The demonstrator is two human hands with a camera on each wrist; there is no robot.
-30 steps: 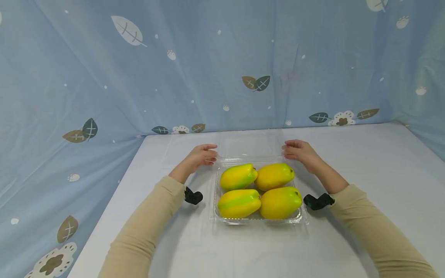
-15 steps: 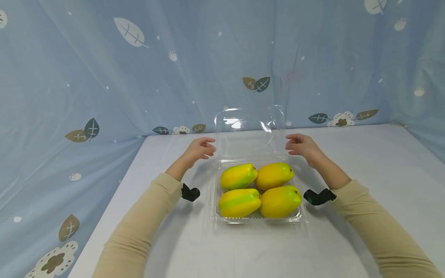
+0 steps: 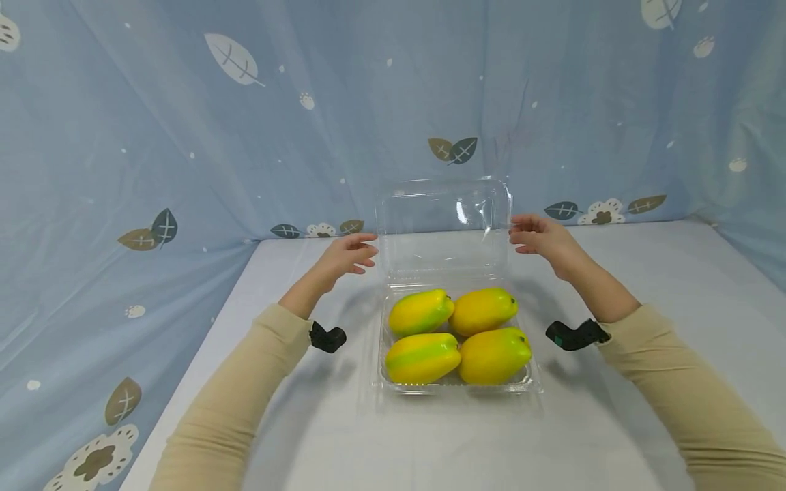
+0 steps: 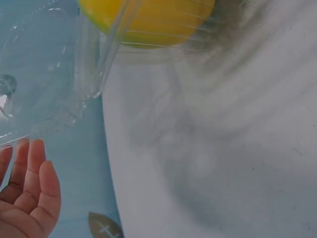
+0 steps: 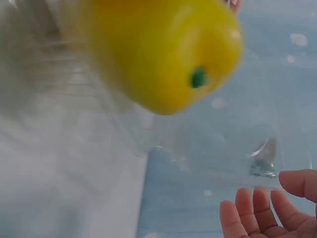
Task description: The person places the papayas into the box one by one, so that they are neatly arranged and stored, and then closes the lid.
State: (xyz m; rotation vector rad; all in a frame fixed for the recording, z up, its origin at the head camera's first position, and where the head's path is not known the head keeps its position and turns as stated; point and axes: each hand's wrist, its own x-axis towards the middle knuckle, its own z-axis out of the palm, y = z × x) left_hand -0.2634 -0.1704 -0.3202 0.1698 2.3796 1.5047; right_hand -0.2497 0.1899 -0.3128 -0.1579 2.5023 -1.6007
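Note:
A clear plastic clamshell box [image 3: 457, 390] sits on the table, holding several yellow-green papayas [image 3: 424, 359] in two rows. Its hinged lid [image 3: 439, 225] stands raised at the back. My left hand [image 3: 342, 259] is beside the lid's left edge, fingers extended; in the left wrist view its fingertips [image 4: 37, 148] come up to the lid's rim. On the other side, my right hand [image 3: 546, 242] has its fingers at the lid's right edge. The right wrist view shows this hand's fingers straight and its thumb apart. Whether either hand presses on the lid is unclear.
A white cloth covers the table [image 3: 417, 443]. Behind it and to the sides hangs a blue curtain [image 3: 344, 102] with leaf prints. Black wrist-camera mounts [image 3: 328, 338] stick out from both sleeves.
The lid has come up from lying back to standing upright. Both hands have risen and moved slightly apart along its sides; the papayas have stayed put.

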